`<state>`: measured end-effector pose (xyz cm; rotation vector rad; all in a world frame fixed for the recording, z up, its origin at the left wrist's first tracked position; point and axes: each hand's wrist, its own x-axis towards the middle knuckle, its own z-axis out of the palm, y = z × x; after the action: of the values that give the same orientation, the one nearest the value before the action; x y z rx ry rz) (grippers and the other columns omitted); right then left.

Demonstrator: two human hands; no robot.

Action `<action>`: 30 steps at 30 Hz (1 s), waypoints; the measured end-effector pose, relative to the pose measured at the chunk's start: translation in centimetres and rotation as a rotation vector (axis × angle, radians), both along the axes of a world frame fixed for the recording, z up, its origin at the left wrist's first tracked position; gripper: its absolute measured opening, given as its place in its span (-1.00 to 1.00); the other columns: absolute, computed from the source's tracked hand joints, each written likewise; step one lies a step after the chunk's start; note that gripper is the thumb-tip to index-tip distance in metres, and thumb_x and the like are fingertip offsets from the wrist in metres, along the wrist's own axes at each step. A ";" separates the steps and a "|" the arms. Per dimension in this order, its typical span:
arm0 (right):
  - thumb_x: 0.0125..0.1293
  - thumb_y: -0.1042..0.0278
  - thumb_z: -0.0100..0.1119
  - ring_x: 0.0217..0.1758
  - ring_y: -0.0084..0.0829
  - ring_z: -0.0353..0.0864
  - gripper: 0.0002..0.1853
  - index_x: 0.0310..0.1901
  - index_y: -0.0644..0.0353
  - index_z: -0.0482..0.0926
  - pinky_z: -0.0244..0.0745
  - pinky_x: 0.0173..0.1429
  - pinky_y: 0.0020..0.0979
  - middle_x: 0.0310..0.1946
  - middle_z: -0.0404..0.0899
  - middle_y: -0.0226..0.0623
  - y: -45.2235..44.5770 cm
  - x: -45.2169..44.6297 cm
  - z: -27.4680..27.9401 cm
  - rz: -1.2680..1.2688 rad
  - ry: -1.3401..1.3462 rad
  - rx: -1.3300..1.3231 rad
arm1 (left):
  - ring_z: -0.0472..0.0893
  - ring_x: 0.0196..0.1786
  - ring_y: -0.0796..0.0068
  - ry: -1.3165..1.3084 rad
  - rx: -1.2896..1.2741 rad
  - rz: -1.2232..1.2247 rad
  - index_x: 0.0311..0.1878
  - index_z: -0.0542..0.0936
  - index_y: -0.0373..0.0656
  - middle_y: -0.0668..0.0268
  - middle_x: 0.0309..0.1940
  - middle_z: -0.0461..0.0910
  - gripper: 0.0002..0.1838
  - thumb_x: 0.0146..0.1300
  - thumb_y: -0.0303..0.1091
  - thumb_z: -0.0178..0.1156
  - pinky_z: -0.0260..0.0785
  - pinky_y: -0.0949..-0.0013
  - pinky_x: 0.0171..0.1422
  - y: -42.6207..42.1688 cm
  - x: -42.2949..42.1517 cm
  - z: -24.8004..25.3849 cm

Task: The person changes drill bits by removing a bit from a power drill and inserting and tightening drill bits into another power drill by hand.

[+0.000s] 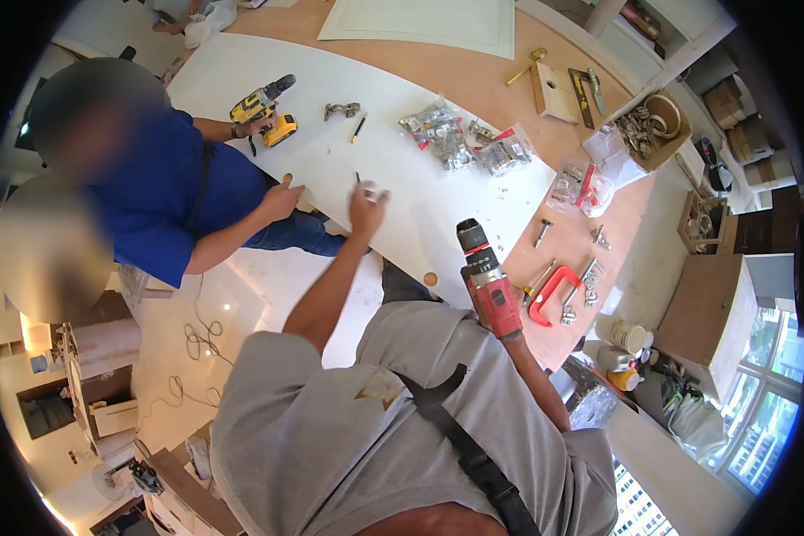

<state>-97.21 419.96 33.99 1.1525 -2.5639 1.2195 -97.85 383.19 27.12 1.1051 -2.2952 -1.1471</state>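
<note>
My right hand [511, 338] is wrapped around a red and black cordless drill [489, 286], its chuck pointing up and away from me over the edge of the white panel [330, 80]. My left hand [367, 211] hovers over the panel's near side, its fingers smeared by motion. Just by its fingertips shows a small dark, thin piece [358, 177], too small to name. Farther out on the panel lie a black and yellow pencil [359, 128], a metal hinge [341, 110] and several plastic bags of metal hardware [442, 132].
At left, a co-worker in a blue shirt [156, 192] holds a yellow cordless drill [263, 109]. A red clamp [552, 297], a screwdriver [540, 279] and loose hinges [590, 284] lie at right. Beyond are a cardboard box [672, 147] and a square [581, 96]. A cable [203, 339] crosses the floor.
</note>
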 end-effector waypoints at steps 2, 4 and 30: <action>0.02 0.37 0.39 -0.38 -0.24 0.63 -0.82 -0.33 0.06 0.60 0.53 -0.32 -0.27 -0.45 0.56 -0.33 0.5 -0.1 -0.8 0.032 0.070 0.060 | 0.66 -0.01 0.36 0.134 0.863 -0.224 0.17 0.54 -0.17 0.26 0.00 0.61 -0.59 0.34 -0.23 0.31 0.49 0.28 0.04 5.7 1.0 3.8; 0.06 0.33 0.38 -0.38 -0.24 0.64 -0.85 -0.34 0.06 0.61 0.53 -0.31 -0.27 -0.45 0.59 -0.33 0.3 0.1 0.4 0.009 -0.180 0.059 | 0.63 0.07 0.32 0.438 1.241 -0.499 0.29 0.46 -0.12 0.23 0.08 0.59 -0.52 0.36 -0.22 0.25 0.48 0.23 0.17 11.4 1.8 10.0; 0.18 0.38 0.24 -0.40 -0.24 0.65 -0.76 -0.09 0.13 0.61 0.61 -0.18 -0.23 -0.46 0.60 -0.32 12.5 18.1 3.7 -0.163 -0.325 0.242 | 0.66 -0.01 0.41 0.013 1.035 -1.207 0.14 0.27 -0.20 0.06 0.00 0.61 -0.47 0.27 -0.41 0.41 0.55 0.32 0.06 23.7 10.8 16.1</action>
<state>-79.15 432.48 37.71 0.8108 -3.0470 1.1681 -87.08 406.88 43.22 -0.3364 -2.2643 -2.9035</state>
